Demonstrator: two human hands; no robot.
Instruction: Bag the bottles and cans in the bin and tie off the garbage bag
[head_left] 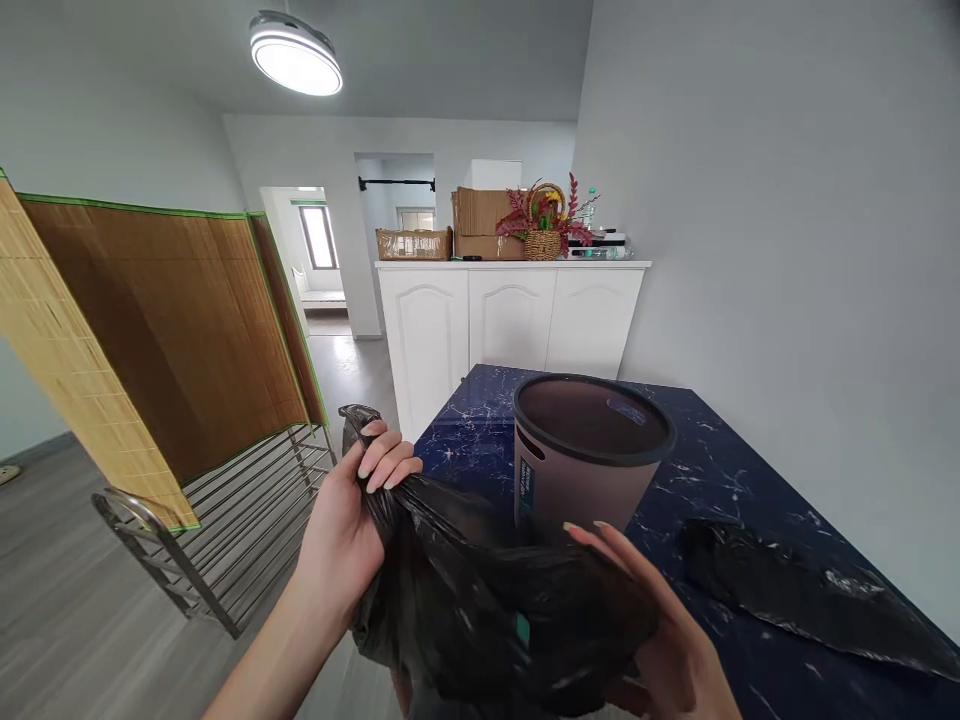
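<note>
My left hand (352, 520) is closed round the gathered part of a black plastic garbage bag (480, 610), and a crumpled end sticks up above the fist. At the bag's right side is my right hand (667, 620), holding it between the fingers and the lower part of the hand; the plastic partly hides that grip. A small green patch shows on the bag. Just beyond it, a brownish-pink trash can (577, 480) with a dark rim stands upright on the dark blue marbled table (472, 420). Another black plastic bag (810, 600) lies flat on the table to the right.
A metal rack (247, 530) with a bamboo mat (172, 330) draped over it stands on the left. Behind the table is a white cabinet (510, 310) carrying cardboard boxes (487, 220), a flower basket (542, 243) and bottles. A grey wall (787, 250) borders the right.
</note>
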